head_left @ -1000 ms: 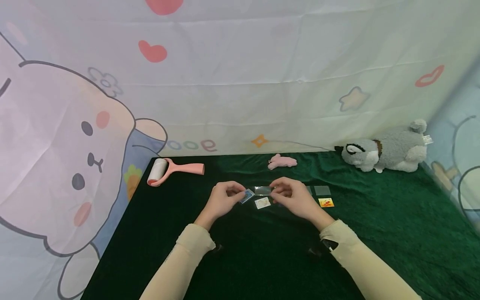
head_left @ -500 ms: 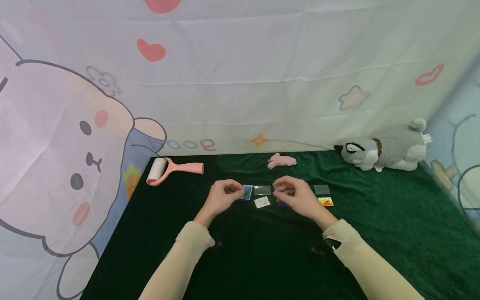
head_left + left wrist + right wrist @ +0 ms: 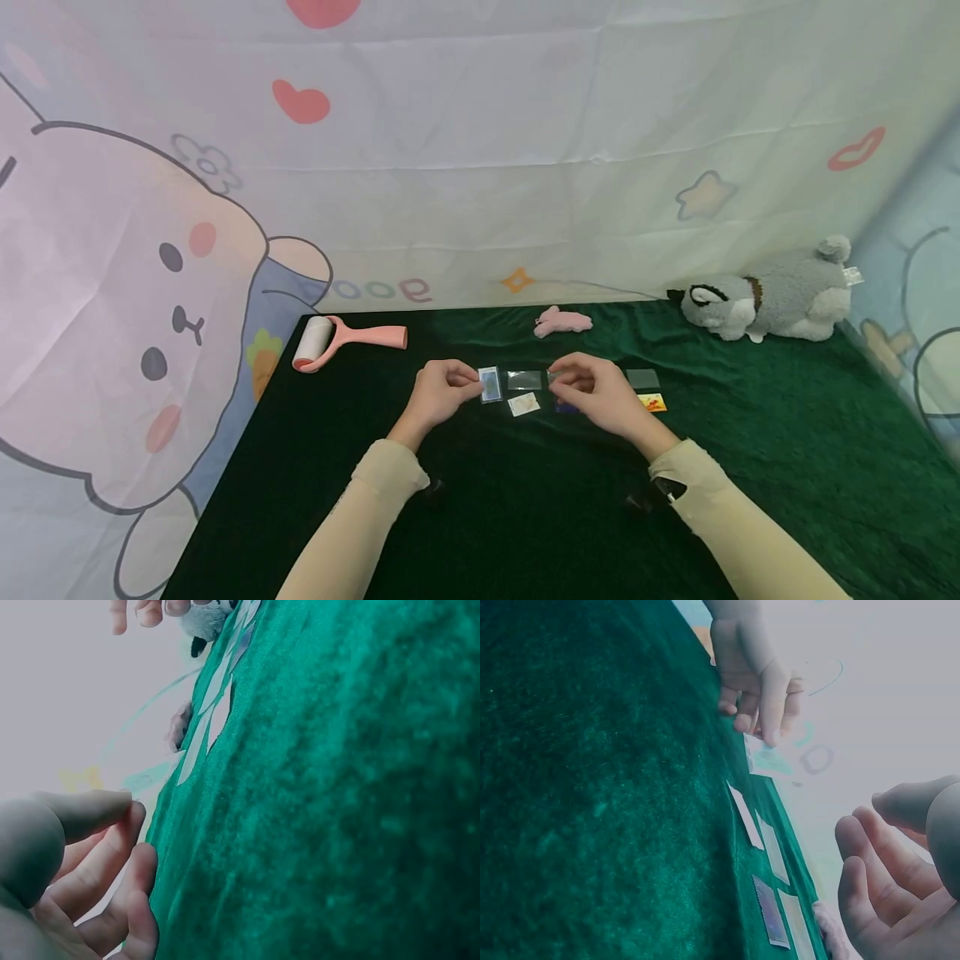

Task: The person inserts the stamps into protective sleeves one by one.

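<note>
My left hand (image 3: 442,392) pinches the left edge of a small clear sleeve holding a blue stamp (image 3: 490,385), between thumb and forefinger. In the right wrist view this sleeved stamp (image 3: 767,756) is held up off the cloth. My right hand (image 3: 596,390) hovers with loosely bent fingers; thumb and fingertips (image 3: 853,832) are apart with nothing between them. Between the hands lie a clear sleeve (image 3: 524,381) and a pale stamp (image 3: 523,404). Partly hidden by my right hand are a purple stamp (image 3: 770,911) with a toothed edge and another sleeve (image 3: 795,922).
Right of my right hand lie a clear sleeve (image 3: 642,379) and a yellow-orange stamp (image 3: 654,402). A pink lint roller (image 3: 367,336), a small pink plush (image 3: 562,322) and a grey plush dog (image 3: 787,296) lie along the back of the green cloth (image 3: 525,517).
The sleeved stamp in my left hand has turned from slanted to nearly upright in the head view. My right hand has drawn slightly to the right, uncovering some of the purple stamp.
</note>
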### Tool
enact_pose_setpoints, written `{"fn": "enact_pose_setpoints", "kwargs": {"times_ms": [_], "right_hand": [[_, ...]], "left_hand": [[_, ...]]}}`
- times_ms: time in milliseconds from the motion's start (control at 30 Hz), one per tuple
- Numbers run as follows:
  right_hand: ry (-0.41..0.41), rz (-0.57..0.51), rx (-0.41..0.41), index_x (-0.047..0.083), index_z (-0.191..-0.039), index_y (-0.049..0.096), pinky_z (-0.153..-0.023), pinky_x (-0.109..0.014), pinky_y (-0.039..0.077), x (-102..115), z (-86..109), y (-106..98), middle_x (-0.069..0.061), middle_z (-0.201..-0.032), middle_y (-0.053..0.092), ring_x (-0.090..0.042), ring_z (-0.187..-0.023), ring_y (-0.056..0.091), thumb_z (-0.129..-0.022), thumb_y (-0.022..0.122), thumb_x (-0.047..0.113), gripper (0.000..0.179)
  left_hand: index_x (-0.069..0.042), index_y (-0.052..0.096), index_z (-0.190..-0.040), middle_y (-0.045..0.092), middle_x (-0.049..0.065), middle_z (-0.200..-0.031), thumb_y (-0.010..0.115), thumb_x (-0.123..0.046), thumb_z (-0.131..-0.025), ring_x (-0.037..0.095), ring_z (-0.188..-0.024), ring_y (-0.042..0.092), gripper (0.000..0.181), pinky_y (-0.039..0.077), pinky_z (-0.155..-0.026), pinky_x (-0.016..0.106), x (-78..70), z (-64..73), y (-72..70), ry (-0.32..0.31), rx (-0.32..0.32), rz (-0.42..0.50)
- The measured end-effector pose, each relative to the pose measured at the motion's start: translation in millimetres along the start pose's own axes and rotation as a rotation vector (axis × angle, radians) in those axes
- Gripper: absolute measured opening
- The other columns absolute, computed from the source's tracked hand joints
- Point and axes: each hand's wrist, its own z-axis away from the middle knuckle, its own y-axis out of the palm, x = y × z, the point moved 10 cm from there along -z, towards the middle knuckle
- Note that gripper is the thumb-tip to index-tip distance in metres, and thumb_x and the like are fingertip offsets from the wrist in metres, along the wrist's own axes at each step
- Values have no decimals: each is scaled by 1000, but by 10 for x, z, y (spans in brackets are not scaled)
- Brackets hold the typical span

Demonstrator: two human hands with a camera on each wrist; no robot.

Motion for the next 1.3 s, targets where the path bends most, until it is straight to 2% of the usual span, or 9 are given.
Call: {"fn": "enact_pose_setpoints", "kwargs": {"times_ms": [200,433,567,767,1033,1300], "right_hand": [[-4,5,10,6,-128,66,-81,-35,58,3,5,-5,-7,-108,76,-18,-91,72,-104,69,19,28],[-13,-8,20,4,-128,66,-80,-33,58,5,9,9,-9,-107,76,-18,-88,73,-104,69,18,28],[-9,-17,28,3,-129,65,-79,-33,59,9,9,24,-9,-107,76,-18,-88,73,-103,69,17,29],[-12,-24,31,3,-129,65,-80,-32,59,29,6,36,-9,-107,76,-18,-88,74,-103,69,16,29],[-17,-30,37,2,-129,65,-79,-32,60,31,9,46,-9,-107,76,-18,-87,75,-103,69,16,30],[-29,-30,30,1,-129,65,-79,-31,60,26,9,34,-7,-105,77,-19,-86,75,-103,69,16,30]], "left_hand": [[-10,76,-99,77,3,-91,79,-19,-96,18,-80,69,10,59,-76,35,64,-44,40,-26,26,-14],[-10,76,-99,76,3,-91,78,-19,-97,19,-82,69,9,58,-81,39,91,-60,75,-67,74,-83],[-10,76,-99,74,3,-90,78,-17,-96,19,-80,68,8,57,-79,39,73,-55,99,-74,84,-138],[-11,76,-99,73,3,-90,78,-17,-96,18,-78,66,7,57,-76,37,34,-56,118,-59,70,-206],[-14,77,-101,71,1,-89,79,-22,-96,17,-77,65,10,56,-74,36,58,-66,108,-63,30,-289],[-14,78,-102,71,1,-89,80,-24,-95,17,-78,65,12,56,-75,37,33,-60,103,-69,7,-335]]}}
